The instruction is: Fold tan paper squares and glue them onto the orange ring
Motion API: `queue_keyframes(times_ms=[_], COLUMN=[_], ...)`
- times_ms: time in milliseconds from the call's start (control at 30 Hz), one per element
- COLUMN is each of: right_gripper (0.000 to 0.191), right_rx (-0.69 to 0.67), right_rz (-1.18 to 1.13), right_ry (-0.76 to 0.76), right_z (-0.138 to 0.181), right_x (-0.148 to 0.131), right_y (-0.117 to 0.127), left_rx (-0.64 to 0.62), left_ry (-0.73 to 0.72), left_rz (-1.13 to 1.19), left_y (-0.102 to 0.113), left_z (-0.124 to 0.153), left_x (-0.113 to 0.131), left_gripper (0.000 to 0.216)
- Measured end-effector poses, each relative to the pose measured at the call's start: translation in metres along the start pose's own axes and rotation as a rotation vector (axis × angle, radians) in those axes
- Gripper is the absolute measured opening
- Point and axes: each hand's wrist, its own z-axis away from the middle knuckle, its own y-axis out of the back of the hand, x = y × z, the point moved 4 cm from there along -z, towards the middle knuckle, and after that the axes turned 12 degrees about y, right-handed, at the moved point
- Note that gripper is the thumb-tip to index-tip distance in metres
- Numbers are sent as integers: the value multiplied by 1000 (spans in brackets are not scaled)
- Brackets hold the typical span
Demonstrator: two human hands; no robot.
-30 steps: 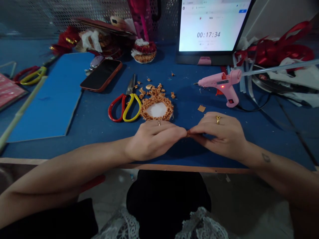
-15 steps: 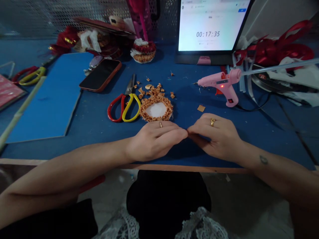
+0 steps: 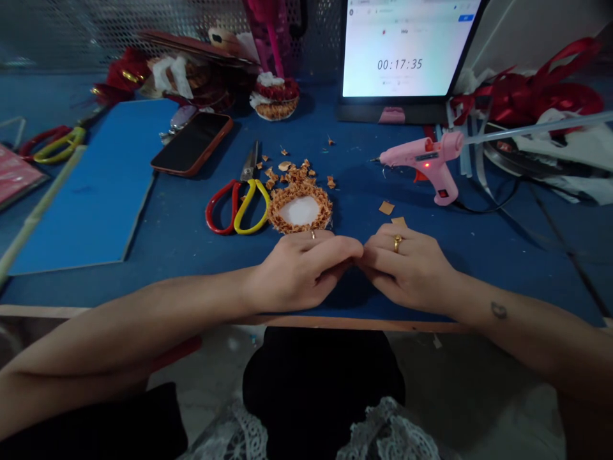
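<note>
My left hand point(image 3: 306, 268) and my right hand point(image 3: 407, 265) meet at the fingertips near the table's front edge. Both are closed in a pinch, and whatever they hold is hidden behind the fingers. Just beyond my left hand lies a round piece point(image 3: 274, 214) with a white centre and a ruffled tan border. Loose crumpled tan bits point(image 3: 299, 172) are gathered at its far side. Past my right hand is a small flat tan square point(image 3: 386, 207), and another tan piece point(image 3: 399, 222) shows partly at my knuckles.
Scissors point(image 3: 237, 204) with red and yellow handles lie left of the round piece. A pink glue gun point(image 3: 431, 163) with a lit red light stands at right. Further back are a phone point(image 3: 194, 144), a blue board point(image 3: 96, 191), a tablet point(image 3: 400, 48) and red ribbon point(image 3: 541, 89).
My fingertips stay together while both hands shift slightly, the right one a little lower and leftward. A second tan piece now shows beyond my right knuckles.
</note>
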Motion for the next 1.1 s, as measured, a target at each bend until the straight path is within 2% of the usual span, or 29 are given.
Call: queue_keyframes(times_ms=[167,433,633,767,933,1100], right_gripper=[15,16,11,12,12,11], right_rx=[-9,-32,23,39,35,35], right_rz=[61,152,73,42,41,43], right_ry=[35,59,-46,-69,-51,-44], right_z=[-2,-5,-1,0,0,0], right_x=[-6,-8,4,5,3,3], right_y=[-3,-5,2,3,3,3], left_rx=[-93,-151,-90,-121,-160,-170], left_ry=[79,142,239,194,127,122], left_rz=[98,112,63,25,62,39], left_y=[-1,-5,0,0,-1,-1], left_z=[-1,-2,-5,-6,-6,-4], left_x=[-1,-6,-14,-13,-10,-9], left_gripper=[26,27,15,3,9,13])
